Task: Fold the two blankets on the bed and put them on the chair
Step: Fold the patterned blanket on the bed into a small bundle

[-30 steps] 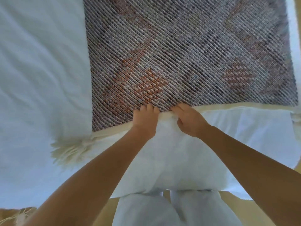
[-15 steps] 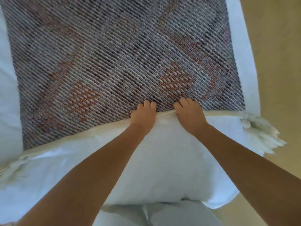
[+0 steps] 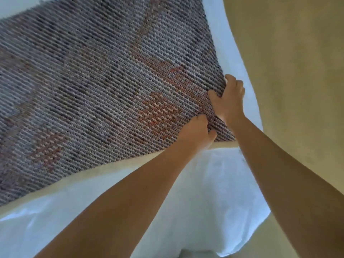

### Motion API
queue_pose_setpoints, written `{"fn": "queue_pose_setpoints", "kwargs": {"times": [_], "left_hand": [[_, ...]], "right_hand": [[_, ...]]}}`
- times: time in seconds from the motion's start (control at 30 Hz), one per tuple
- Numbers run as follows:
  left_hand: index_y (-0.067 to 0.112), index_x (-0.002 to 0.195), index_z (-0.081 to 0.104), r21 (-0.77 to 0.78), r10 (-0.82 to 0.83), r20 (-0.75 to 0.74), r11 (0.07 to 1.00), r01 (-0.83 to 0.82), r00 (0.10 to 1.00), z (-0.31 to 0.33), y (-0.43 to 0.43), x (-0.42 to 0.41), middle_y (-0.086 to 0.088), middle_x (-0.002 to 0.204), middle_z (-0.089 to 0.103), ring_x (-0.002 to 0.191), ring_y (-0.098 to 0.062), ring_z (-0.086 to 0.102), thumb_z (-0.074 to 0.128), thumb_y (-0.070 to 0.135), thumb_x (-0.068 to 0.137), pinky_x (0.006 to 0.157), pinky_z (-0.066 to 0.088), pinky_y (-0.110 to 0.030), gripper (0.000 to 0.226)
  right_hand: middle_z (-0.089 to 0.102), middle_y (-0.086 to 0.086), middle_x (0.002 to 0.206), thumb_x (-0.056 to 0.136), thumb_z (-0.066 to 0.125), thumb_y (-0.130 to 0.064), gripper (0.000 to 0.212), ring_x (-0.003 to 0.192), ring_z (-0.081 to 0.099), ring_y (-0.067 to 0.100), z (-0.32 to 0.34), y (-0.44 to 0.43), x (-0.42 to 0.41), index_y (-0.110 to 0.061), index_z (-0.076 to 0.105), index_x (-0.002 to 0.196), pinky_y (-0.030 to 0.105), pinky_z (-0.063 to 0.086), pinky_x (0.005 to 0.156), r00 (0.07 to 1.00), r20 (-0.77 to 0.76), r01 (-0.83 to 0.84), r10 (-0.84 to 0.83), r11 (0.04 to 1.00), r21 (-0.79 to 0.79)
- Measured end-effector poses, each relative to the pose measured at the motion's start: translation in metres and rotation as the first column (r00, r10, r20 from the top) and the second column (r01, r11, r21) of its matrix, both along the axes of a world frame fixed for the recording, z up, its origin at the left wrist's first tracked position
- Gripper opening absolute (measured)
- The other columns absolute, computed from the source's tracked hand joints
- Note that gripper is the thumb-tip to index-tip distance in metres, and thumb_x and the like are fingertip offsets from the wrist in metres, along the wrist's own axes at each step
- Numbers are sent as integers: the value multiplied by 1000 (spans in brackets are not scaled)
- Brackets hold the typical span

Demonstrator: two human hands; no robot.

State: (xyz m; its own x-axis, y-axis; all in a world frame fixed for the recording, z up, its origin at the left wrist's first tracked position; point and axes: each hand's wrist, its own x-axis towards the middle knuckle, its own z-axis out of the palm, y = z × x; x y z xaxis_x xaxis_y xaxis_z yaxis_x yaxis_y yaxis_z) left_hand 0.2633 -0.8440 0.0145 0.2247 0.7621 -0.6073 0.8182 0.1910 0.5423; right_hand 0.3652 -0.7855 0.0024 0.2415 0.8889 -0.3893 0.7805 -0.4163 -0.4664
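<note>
1. Grey-purple woven blanket with an orange-red pattern lies spread over the white bed. Its near right corner is close to the bed's right edge.
2. The right hand curls its fingers round the blanket's right edge. The left hand pinches the cloth just beside it, at the near edge.
3. I judge the first fold is only starting, as nothing is doubled yet.
4. The next move probably calls for lifting this corner and carrying it across to the opposite edge.
5. A tan floor lies to the right. No chair or second blanket is visible.
6. With both hands at one corner, the far cloth may drag and wrinkle.
</note>
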Motion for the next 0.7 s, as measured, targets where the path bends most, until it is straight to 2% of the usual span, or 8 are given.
{"fn": "queue_pose_setpoints", "kwargs": {"times": [0.13,0.2,0.27,0.33,0.43,0.5,0.57,0.7], "left_hand": [[3,123,41,-50,246,-73,967,-250,967,-7,1,25,-14,123,47,116,-29,46,62,63,72,97,40,-40,81],[2,130,33,-99,345,-103,930,-354,933,-5,3,31,-15,130,41,121,-30,41,64,63,70,101,37,-42,91],[4,130,32,-164,489,-47,857,-489,871,-1,7,30,-16,129,43,120,-32,44,63,49,77,98,40,-43,77],[5,121,41,-241,665,58,733,-636,744,4,9,17,-13,115,55,106,-31,55,58,32,85,84,47,-39,48],[11,81,55,-204,752,110,657,-726,650,14,-2,-23,0,69,56,79,-29,62,56,21,87,56,38,-28,12],[15,72,51,-132,725,91,688,-713,683,20,-16,-60,4,61,51,70,-27,59,60,17,81,55,38,-27,12],[13,83,52,-69,669,31,743,-666,743,23,-32,-104,1,65,54,69,-24,57,59,13,76,57,43,-29,10],[14,100,42,-57,657,-48,750,-659,753,27,-73,-197,2,75,52,75,-24,53,63,12,75,63,43,-33,32]], "right_hand": [[60,17,97,85,58,-15,23,87,60,31,16,20,-5,-1,54,103,30,51,60,914,-327,183,-241,963,-197],[63,28,103,88,55,-5,23,87,62,41,31,19,-16,9,57,106,37,56,68,853,-442,176,-278,950,-258],[64,24,108,89,55,-6,27,87,63,35,41,17,-33,6,55,114,43,53,82,823,-504,131,-263,950,-283],[63,19,109,91,54,-13,34,93,62,30,48,15,-56,0,51,122,46,49,91,812,-527,103,-253,949,-297],[59,18,117,92,46,-19,44,97,59,30,55,11,-93,-5,39,133,35,46,79,820,-530,73,-216,958,-278],[58,11,110,92,42,-16,46,91,56,28,58,9,-120,-5,35,136,33,39,73,825,-538,39,-171,968,-248],[55,4,94,91,44,-15,37,82,55,22,62,1,-154,-6,43,127,34,40,71,836,-540,-21,-91,980,-197],[61,19,95,89,50,-11,22,79,59,34,66,-23,-234,-1,52,109,41,50,71,820,-572,-116,24,985,-126]]}}
